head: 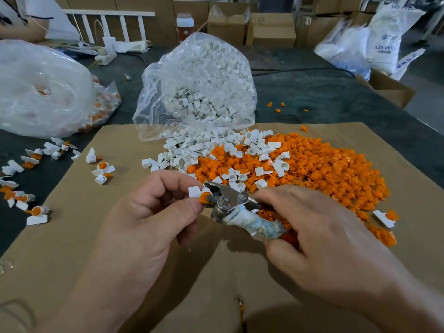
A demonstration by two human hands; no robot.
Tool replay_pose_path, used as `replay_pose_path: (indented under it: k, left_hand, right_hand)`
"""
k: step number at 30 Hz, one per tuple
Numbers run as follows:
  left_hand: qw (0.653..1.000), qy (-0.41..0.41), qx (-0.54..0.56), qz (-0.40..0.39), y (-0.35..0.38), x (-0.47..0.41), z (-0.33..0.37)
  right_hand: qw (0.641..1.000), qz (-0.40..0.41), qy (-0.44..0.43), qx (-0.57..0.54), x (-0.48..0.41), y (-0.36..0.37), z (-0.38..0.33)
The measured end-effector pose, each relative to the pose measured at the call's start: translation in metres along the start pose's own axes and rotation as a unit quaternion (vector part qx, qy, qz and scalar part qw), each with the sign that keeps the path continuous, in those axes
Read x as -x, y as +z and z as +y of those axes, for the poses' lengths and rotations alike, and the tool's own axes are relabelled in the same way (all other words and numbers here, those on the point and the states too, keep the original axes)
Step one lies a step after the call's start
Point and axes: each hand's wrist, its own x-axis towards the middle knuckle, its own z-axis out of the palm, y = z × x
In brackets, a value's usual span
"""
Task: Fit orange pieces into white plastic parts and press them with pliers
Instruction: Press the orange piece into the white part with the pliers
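Left hand pinches a white part btwn thumb and curled forefinger, w/ an orange piece seated at the part's lower right edge. Right hand is wrapped round the handles of the pliers, fingers curled; how hard it squeezes, can't tell.

Key relation: the pliers' long axis runs lower right to upper left, nose aimed straight at the part, jaws standing one above and one below the orange piece. Whether they bite yet is unclear. So the press is prob. a right-hand squeeze only, the left just steadying.

Pliers: bright steel, round pivot, one handle wound in grubby white tape, the other reddish. Part: matte hard plastic, flat tab plus a cup.

Both hands hover over a brown cardboard sheet. The loose orange pile and white pile lie just beyond, w/ finished pieces off left on the dark surface.
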Motion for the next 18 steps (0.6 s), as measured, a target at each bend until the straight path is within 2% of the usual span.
replay_pose_path:
  k: [7, 18]
  left_hand:
    - [0.999, 0.012, -0.032, -0.022, -0.0020, 0.0006, -0.0010]
    - [0.999, 0.017, -0.024, -0.027, -0.0010, 0.0028, -0.0022]
  right_hand:
    - [1.000, 0.007, 0.005, 0.030, -0.0016, 0.0015, 0.0018]
    - [0.995, 0.075, -0.009, 0.058, -0.0024, 0.0064, 0.0029]
